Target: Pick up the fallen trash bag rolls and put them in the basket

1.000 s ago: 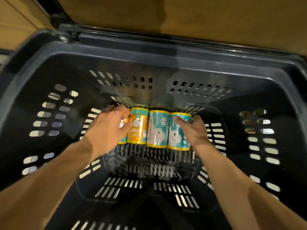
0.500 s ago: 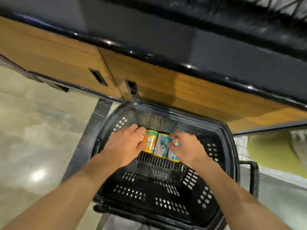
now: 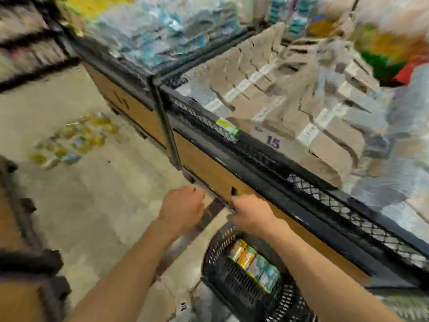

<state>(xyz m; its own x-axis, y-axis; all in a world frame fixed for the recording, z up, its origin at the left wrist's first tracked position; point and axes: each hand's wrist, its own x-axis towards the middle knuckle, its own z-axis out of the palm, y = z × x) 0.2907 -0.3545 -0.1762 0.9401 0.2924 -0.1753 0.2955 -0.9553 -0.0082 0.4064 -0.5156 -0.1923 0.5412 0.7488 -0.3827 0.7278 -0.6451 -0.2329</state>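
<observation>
Both hands raised above the black basket [image 3: 216, 263], holding nothing: left hand [image 3: 183, 205] loosely curled, right hand [image 3: 251, 213] relaxed. Four trash bag rolls [image 3: 254, 266] side by side inside the basket, labels too blurred to read. More rolls [image 3: 74, 140] scattered on the floor [image 3: 92, 205]. "15" [image 3: 272, 142] printed at the shelf edge [image 3: 255, 156].

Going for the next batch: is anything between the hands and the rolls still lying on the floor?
Nothing visible. The left hand and right hand hold nothing, raised above the basket. Bare floor lies between them and the fallen rolls far left, beside the shelf base. The picture is blurred, so small obstacles could be missed.
</observation>
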